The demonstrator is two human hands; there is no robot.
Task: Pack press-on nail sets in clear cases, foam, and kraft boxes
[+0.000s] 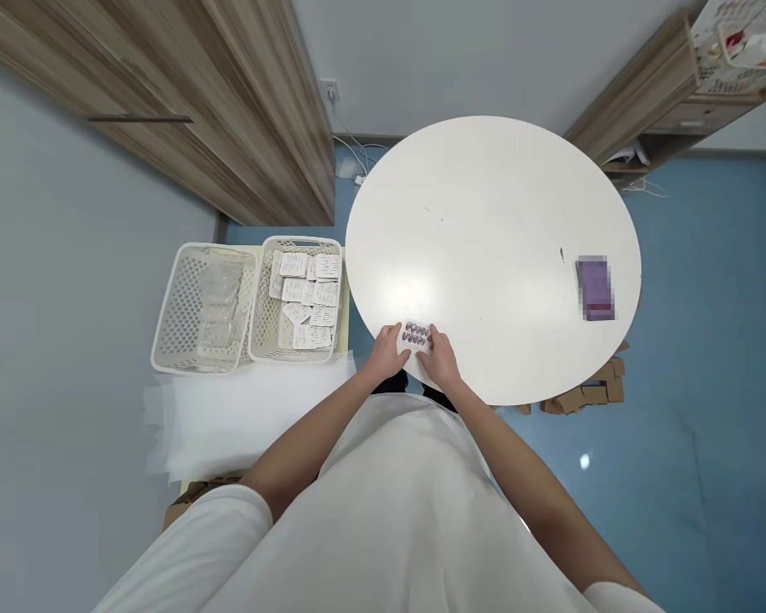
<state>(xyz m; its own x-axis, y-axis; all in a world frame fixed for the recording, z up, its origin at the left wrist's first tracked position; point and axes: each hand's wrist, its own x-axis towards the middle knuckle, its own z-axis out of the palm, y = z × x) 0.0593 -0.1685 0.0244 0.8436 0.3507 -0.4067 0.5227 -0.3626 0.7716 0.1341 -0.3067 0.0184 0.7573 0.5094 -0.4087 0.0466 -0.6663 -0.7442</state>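
Observation:
A small clear pack with two rows of dark purple pieces (414,335) is at the near edge of the white oval table (485,221). My left hand (386,352) grips its left side, thumb at the near corner and fingers at the far one. On the pack's right side, my right hand (440,358) holds it in the same way. The pack's purple pieces face up, and both hands are closed on its edges.
A white basket (265,340) of printed cards stands left of the table, beside another basket (166,340) holding clear plastic packs. White sheets (242,413) lie nearer. A blurred purple box (596,289) sits at the table's right; cardboard (587,393) is on the floor.

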